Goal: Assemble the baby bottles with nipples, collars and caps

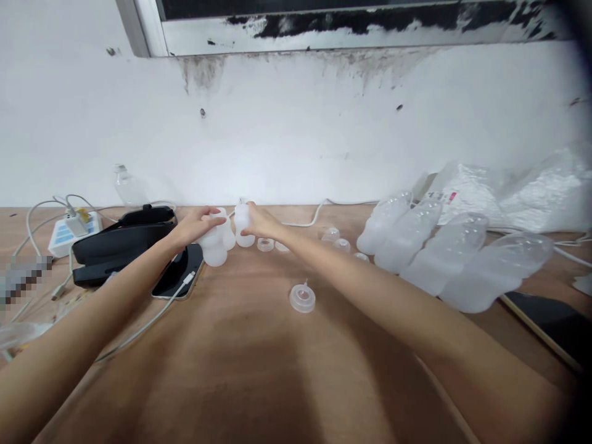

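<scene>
Near the wall, my left hand [197, 224] has its thumb and fingers around the top of a frosted white bottle [214, 250] with a bulging, wavy body. Just behind it stands another frosted bottle [227, 233], partly covered by my left fingers. To the right, my right hand [259, 221] grips a third frosted bottle [243, 227] from its right side; this one has a narrow tip on top. Beside my right wrist lies a clear ring-shaped cap [265, 245]. A clear round cap with a thin spout [303, 298] rests on the table between my forearms.
Several larger frosted bottles [428, 246] lean in a row at right, before plastic bags [490, 191]. Clear domed caps [342, 245] sit nearby. At left are a black case [123, 243], a phone [178, 274] with a white cable, a power strip [74, 231] and a clear bottle [128, 187].
</scene>
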Motion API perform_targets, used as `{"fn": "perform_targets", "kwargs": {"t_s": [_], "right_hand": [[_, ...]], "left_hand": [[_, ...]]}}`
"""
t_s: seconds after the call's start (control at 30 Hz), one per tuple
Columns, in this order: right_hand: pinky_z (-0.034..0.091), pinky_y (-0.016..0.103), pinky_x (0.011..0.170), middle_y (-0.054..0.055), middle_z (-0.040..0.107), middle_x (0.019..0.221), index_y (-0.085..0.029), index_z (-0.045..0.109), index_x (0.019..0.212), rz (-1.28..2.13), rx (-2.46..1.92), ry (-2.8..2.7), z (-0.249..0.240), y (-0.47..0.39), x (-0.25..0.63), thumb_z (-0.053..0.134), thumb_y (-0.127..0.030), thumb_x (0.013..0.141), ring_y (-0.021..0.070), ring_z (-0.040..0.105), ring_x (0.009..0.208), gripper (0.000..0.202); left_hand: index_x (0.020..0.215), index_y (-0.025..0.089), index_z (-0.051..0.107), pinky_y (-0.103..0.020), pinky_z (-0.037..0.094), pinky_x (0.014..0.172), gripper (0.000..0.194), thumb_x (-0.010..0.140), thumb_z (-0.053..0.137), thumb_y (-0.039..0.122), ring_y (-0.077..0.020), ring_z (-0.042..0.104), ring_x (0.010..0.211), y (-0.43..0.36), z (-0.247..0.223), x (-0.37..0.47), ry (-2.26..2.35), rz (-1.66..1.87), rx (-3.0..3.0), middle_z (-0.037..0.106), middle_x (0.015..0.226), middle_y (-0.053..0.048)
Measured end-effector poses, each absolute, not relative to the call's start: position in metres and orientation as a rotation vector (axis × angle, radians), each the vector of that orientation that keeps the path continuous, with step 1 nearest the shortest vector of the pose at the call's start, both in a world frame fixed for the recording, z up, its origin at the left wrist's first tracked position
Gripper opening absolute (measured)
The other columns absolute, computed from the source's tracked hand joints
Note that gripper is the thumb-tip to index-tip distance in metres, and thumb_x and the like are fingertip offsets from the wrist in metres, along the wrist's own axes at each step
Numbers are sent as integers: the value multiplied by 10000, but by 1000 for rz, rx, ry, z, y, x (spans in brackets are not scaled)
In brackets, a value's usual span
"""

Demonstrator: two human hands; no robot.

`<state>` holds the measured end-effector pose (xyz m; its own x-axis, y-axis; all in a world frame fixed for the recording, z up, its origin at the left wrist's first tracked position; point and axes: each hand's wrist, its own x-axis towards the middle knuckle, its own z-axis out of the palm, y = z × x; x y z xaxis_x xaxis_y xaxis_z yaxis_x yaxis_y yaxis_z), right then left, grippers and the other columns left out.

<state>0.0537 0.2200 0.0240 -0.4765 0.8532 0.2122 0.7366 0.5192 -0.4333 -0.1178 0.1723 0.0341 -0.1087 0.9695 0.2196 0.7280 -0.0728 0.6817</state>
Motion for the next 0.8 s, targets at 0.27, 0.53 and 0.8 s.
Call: {"fn": "perform_targets", "kwargs": {"t_s": [0.27, 0.53, 0.8], "right_hand": [[431, 307, 753, 151, 560, 1116, -104, 369, 1159, 370, -1266, -2376, 19, 222, 60, 697, -265, 603, 258, 536, 1006, 665], [405, 345, 818, 193, 495, 1201, -99, 325, 1226, 398, -1267, -2346, 35, 209, 65, 703, -342, 595, 289, 477, 1093, 774], [400, 321, 595, 76, 610, 867, -181, 540, 946, 201, -1217, -2604, 60, 106, 154, 371, -602, 790, 218, 568, 732, 480]], "left_hand": [[971, 196, 574, -324, 433, 692, 442, 712, 500, 546, -225, 569, 828, 168, 43, -111, 1809, 903, 1931, 608, 916, -65], [1056, 196, 503, -392, 397, 859, 419, 738, 519, 469, -253, 481, 1063, 152, 51, -105, 1845, 1033, 2119, 517, 1125, -93], [1007, 177, 483, -329, 433, 842, 241, 789, 506, 277, -202, 506, 991, 67, 36, -50, 1376, 1046, 2733, 515, 1027, -74]]}}
